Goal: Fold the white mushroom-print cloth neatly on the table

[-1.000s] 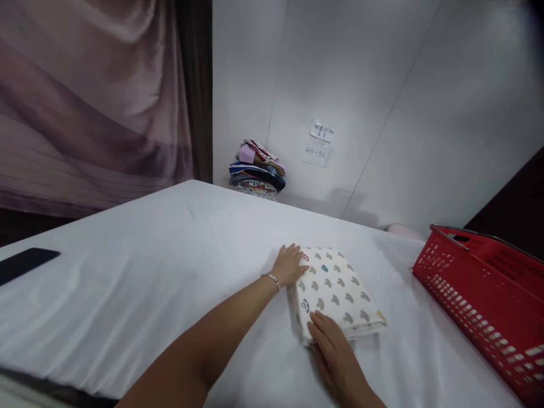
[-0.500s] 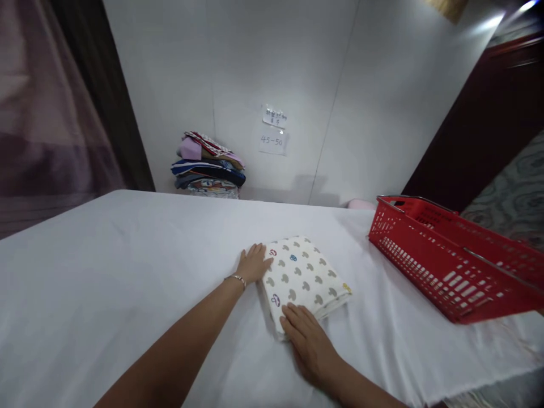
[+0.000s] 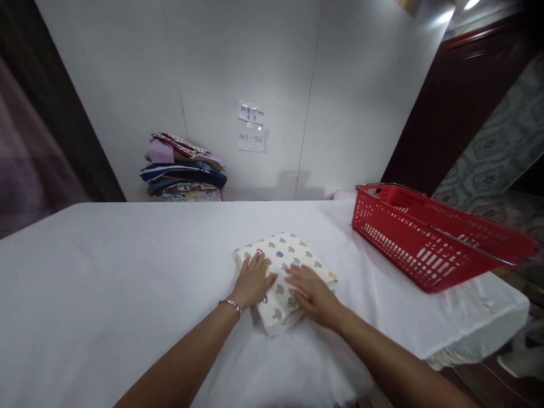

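A folded white cloth (image 3: 280,289) printed with grey and a few coloured mushrooms lies on the white-covered table (image 3: 127,272). My left hand (image 3: 254,281), with a bracelet at the wrist, rests flat on the cloth's left part, fingers spread. Over its right part is my right hand (image 3: 313,296), fingers stretched out and slightly blurred; I cannot tell whether it touches the fabric. Neither hand grips anything. Parts of the cloth are hidden under both hands.
A red plastic basket (image 3: 408,243) with metal handles stands on the table at the right. Against the back wall is a stack of folded fabrics (image 3: 185,170). Paper labels (image 3: 252,139), one reading 45-50, are stuck to the wall.
My right hand has moved from the cloth's near edge up over its right part. My left hand has shifted further onto the cloth. The view has turned to the right.
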